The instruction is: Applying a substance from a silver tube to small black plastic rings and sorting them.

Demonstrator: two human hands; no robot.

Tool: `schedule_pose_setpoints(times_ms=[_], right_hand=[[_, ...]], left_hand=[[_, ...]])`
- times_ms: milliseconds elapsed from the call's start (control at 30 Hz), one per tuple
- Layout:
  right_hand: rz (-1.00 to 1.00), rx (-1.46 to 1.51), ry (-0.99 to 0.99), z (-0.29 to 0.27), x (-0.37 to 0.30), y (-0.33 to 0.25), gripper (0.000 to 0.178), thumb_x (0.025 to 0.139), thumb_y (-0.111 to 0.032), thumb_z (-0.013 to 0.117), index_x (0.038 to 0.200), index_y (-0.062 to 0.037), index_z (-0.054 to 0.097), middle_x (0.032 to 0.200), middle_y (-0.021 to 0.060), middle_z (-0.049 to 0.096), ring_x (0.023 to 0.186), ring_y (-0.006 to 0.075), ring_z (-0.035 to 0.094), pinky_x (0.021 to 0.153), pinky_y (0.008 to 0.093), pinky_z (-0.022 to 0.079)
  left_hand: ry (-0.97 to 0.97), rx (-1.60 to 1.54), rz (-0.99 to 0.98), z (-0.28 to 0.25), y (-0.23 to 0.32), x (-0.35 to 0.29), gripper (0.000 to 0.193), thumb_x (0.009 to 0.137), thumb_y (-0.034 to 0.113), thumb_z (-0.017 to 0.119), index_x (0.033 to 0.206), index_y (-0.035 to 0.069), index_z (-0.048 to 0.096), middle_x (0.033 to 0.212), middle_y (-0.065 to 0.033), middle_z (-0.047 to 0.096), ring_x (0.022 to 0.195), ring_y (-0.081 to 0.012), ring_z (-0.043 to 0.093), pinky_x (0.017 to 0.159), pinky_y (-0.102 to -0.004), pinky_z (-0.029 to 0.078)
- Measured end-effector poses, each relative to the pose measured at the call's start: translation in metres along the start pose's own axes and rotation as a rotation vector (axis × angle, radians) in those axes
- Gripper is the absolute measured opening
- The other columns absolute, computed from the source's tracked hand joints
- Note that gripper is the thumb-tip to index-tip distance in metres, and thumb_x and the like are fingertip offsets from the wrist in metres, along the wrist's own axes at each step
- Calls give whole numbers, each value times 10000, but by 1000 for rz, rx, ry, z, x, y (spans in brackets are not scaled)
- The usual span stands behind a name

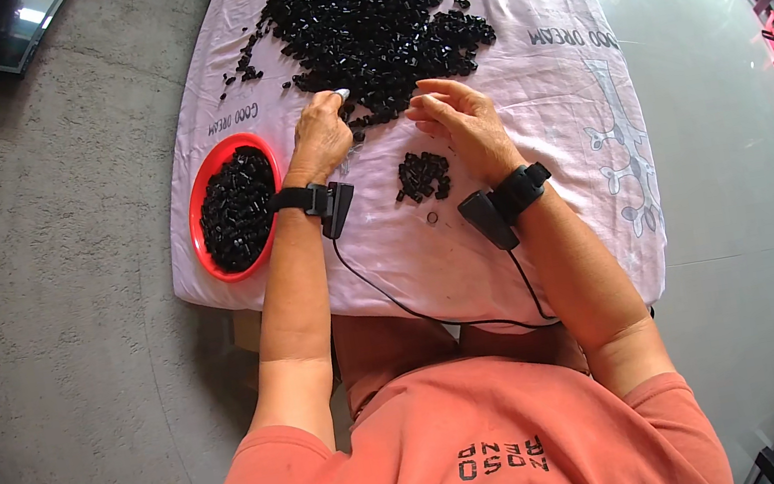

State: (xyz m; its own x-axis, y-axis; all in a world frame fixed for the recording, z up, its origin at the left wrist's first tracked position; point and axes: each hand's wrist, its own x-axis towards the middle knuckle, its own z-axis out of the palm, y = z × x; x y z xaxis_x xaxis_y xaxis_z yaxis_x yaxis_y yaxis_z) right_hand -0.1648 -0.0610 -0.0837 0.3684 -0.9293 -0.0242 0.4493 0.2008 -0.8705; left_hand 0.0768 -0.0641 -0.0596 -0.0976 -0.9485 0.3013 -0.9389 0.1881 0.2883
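A large heap of small glossy black pieces (363,23) covers the far part of a cloth-covered table. At its near edge my left hand (322,139) is closed, with a small white patch at its fingertips; what it pinches is hidden. To the right, my right hand (469,122) has its fingers bent together by the heap's near right edge, and anything in them is too small to make out. Between my forearms lies a small group of black pieces (423,176). A small ring (432,218) rests just nearer. Left of my left wrist sits a red oval basin (199,233) filled with black pieces.
Pale pink printed cloth (539,116) covers the table. Black straps with small devices (336,209) circle both my wrists, and a black cable (397,306) runs between them across the near edge. Loose black pieces (248,69) lie left of the heap.
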Motion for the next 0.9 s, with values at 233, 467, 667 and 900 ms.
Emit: schedule_pose_setpoints(times_ms=[233, 467, 667, 900], right_hand=[[13, 10, -2, -3, 2, 2, 427, 988, -203, 613, 1362, -21, 520, 1245, 117, 619, 1124, 175, 627, 956, 314, 521], [42, 103, -83, -7, 1, -1, 483, 996, -185, 584, 1425, -13, 444, 1256, 168, 579, 1147, 229, 613, 985, 335, 509], [6, 110, -31, -7, 2, -1, 466, 1000, -194, 572, 1410, -4, 456, 1249, 172, 579, 1139, 235, 621, 958, 329, 524], [-87, -9, 119, -9, 8, 0, 301, 1039, -124, 473, 1295, 18, 543, 1198, 161, 626, 1081, 223, 662, 914, 306, 551]], left_hand=[[-19, 20, 18, -17, 14, -14, 316, 808, -5, 515, 1059, 23, 704, 1043, -180, 662, 1003, -357, 633, 903, -405, 500], [-29, -78, -1, -2, 62, -15, 268, 832, -2, 576, 1067, 28, 701, 1033, -167, 673, 975, -335, 658, 876, -392, 521], [53, -396, 10, -8, 67, -12, 241, 862, -28, 564, 1058, 12, 698, 1003, -159, 682, 861, -288, 692, 768, -346, 545], [37, -189, 27, -2, 64, -24, 170, 840, 45, 633, 980, 47, 730, 884, -137, 689, 797, -300, 684, 707, -360, 532]])
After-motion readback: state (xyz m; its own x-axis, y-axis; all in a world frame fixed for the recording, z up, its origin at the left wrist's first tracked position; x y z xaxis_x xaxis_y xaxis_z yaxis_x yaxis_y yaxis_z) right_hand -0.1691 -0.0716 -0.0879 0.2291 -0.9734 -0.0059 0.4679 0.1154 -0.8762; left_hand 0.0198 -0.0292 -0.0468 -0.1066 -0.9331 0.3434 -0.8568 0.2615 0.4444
